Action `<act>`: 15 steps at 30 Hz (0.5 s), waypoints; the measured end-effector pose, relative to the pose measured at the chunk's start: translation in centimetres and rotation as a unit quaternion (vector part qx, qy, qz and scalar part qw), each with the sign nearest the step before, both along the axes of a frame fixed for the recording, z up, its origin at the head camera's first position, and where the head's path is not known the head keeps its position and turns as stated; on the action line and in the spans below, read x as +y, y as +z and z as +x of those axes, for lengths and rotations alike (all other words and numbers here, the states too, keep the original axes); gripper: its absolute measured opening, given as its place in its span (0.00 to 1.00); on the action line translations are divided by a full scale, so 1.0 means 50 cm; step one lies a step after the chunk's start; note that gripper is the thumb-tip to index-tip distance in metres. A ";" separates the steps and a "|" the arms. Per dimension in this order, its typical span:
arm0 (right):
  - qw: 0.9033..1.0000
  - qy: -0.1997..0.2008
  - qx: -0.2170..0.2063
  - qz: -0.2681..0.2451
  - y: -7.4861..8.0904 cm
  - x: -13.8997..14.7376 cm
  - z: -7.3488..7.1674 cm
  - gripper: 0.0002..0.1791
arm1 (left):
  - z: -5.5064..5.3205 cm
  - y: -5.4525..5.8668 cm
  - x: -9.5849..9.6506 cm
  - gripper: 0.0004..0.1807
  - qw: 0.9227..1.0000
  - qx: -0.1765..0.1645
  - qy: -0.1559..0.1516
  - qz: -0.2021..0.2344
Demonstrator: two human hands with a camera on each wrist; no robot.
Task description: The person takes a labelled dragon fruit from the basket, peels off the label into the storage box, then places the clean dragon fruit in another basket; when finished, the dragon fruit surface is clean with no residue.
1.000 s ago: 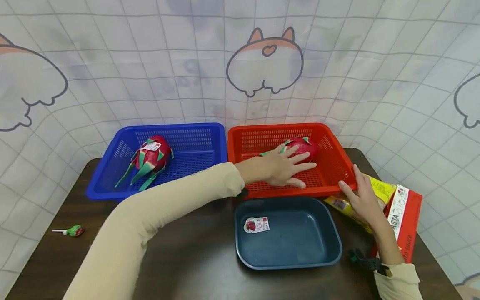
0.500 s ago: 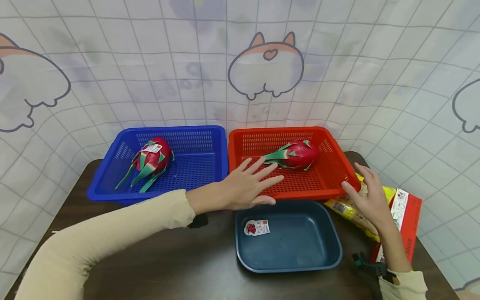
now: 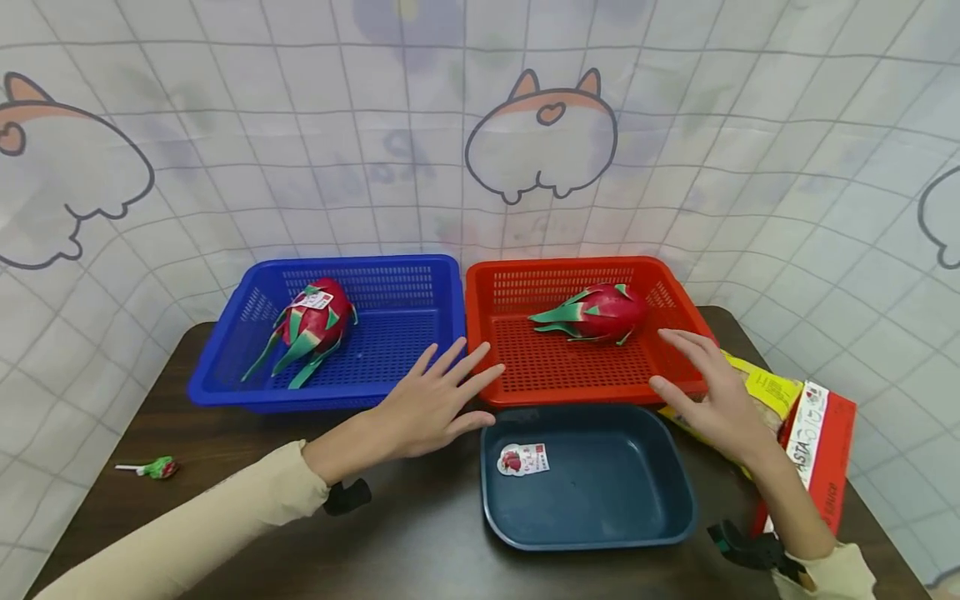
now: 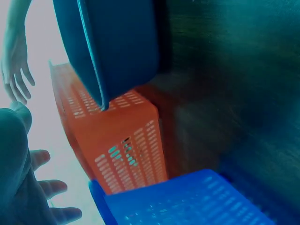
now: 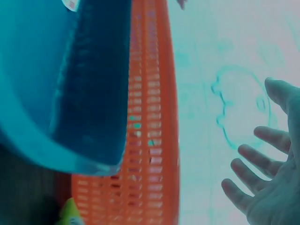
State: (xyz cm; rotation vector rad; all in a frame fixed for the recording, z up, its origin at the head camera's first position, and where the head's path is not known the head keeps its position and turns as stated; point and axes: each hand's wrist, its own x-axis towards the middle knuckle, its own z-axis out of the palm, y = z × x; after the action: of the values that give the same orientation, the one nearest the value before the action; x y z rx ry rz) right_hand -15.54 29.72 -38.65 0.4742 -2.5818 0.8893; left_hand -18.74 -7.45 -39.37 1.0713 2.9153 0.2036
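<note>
In the head view my left hand (image 3: 427,408), fingers spread, hovers over the front right corner of the blue basket (image 3: 397,398). My right hand (image 3: 716,400) is held above the front right corner of the red basket (image 3: 517,392), its fingers loosely extended around nothing. One dragon fruit (image 3: 611,312) lies on its side in the red basket, green leaves pointing left. Another dragon fruit (image 3: 318,321), bearing a white label, lies in the blue basket. In front of the red basket stands a dark blue tray (image 3: 592,500); a dragon fruit sticker (image 3: 522,459) lies inside it.
A lollipop (image 3: 153,467) lies at the table's left. Under and beside my right forearm are a yellow packet (image 3: 772,392) and a red pasta box (image 3: 828,458). A patterned cloth (image 3: 375,125) hangs close behind the baskets.
My left hand has drawn back leftward from over the red basket's dragon fruit. My right hand has lifted off that basket's rim corner. Both fruits stay in place.
</note>
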 end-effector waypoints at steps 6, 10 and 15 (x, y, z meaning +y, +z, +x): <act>0.993 0.071 -0.011 0.093 0.025 -0.053 -0.011 0.38 | 0.020 0.010 -0.047 0.37 0.997 -0.021 0.052 0.062; 0.983 0.105 -0.014 0.150 0.030 -0.090 -0.021 0.40 | 0.035 0.018 -0.076 0.38 0.992 -0.027 0.073 0.096; 0.971 0.135 -0.021 0.198 0.030 -0.135 -0.032 0.41 | 0.049 0.011 -0.108 0.38 0.989 -0.026 0.097 0.111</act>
State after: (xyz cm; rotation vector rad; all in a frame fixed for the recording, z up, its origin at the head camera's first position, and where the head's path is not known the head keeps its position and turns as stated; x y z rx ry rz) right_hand -17.13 22.96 -37.15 0.9459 -2.7822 0.4568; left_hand -16.31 -12.84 -38.82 0.7850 3.0011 0.5651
